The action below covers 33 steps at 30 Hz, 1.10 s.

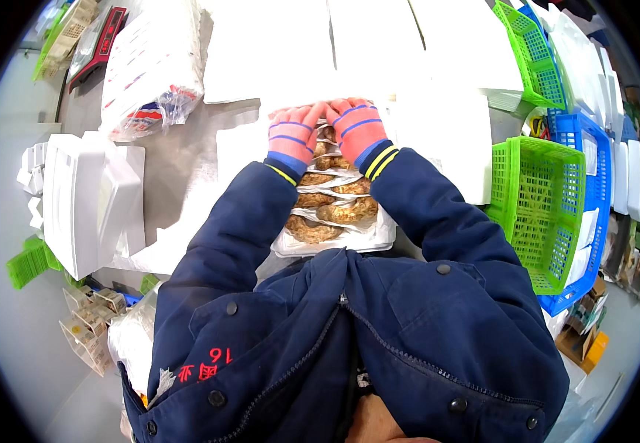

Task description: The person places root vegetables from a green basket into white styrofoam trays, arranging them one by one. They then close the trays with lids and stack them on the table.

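A white tray [353, 243] lies before me. Brown, rough, curved food pieces [347, 210] sit in it in rows, divided by folded white paper [328, 188]. My left hand [293, 133], in a pink knitted glove with blue stripes, rests at the tray's far left end. My right hand [357, 127], in a matching glove, is beside it on the right. Their fingertips nearly meet over the far pieces. The fingers bend down over the far end, and what they touch there is hidden by the gloves and glare.
White foam boxes [73, 205] stand at left, near a plastic-wrapped bundle [151, 72] and a red digital scale [101, 47]. White sheets [275, 50] lie ahead. At right are a green plastic basket [544, 216], a blue crate [597, 221] and yellow-handled scissors [537, 126].
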Available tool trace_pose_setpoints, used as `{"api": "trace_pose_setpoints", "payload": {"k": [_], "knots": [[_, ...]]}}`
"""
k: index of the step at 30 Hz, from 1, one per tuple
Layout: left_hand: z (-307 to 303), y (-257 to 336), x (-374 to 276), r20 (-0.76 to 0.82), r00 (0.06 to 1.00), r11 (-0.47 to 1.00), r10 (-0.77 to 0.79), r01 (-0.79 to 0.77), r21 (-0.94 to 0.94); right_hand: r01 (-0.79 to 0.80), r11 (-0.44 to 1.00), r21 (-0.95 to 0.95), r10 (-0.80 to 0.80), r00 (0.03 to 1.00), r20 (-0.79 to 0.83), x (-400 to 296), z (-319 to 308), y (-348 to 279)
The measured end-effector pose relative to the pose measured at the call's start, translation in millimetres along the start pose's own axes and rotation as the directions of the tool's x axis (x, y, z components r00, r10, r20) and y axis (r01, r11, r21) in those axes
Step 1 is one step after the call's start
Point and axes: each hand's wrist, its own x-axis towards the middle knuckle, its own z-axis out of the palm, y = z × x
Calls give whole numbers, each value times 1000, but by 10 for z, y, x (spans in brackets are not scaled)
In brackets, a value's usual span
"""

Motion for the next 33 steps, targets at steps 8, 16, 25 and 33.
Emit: {"api": "trace_pose_setpoints", "payload": {"k": [8, 16, 25, 33], "knots": [[102, 42, 89, 216, 954, 976, -207, 187, 111, -37, 999, 26, 35, 997, 69, 73, -11, 9], [107, 11, 2, 152, 977, 980, -153, 130, 149, -6, 999, 43, 8, 999, -46, -18, -18, -29], [-257, -202, -93, -84, 993, 991, -85, 75, -108, 30, 970, 241, 43, 956, -290, 29, -287, 420], [-378, -981, 265, 551, 741, 805, -384, 561, -193, -291, 933, 214, 157, 860, 486, 217, -197, 890]]}}
